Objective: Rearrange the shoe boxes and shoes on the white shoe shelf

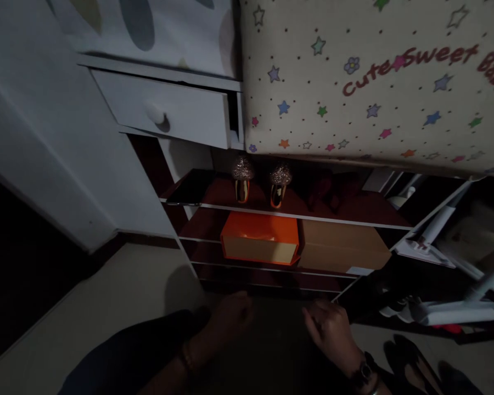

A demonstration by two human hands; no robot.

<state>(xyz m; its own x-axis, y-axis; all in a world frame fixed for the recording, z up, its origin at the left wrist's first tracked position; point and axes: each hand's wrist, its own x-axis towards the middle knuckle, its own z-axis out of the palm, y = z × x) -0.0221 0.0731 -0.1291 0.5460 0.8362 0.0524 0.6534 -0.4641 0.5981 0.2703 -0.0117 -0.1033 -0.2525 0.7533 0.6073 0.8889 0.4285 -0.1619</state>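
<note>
My left hand (232,317) is low in front of the shelf unit, in deep shade, its fingers curled into a loose fist. A beaded bracelet circles that wrist. To its right, my right hand (330,328) is also curled closed, with a watch (365,371) on the wrist. Nothing shows in either hand, and neither touches the shelves. Nearest above them are an orange box (260,233) and a brown cardboard box (343,246), side by side on a shelf. One shelf higher stand two mushroom-shaped ornaments (242,178) with glittery caps and shiny gold stems.
A dark flat phone-like object (192,187) lies at the upper shelf's left. A white drawer (164,107) sits slightly ajar above it. A star-patterned cloth (354,104) covers the upper right. Dark shoes (411,362) stand on the floor at right.
</note>
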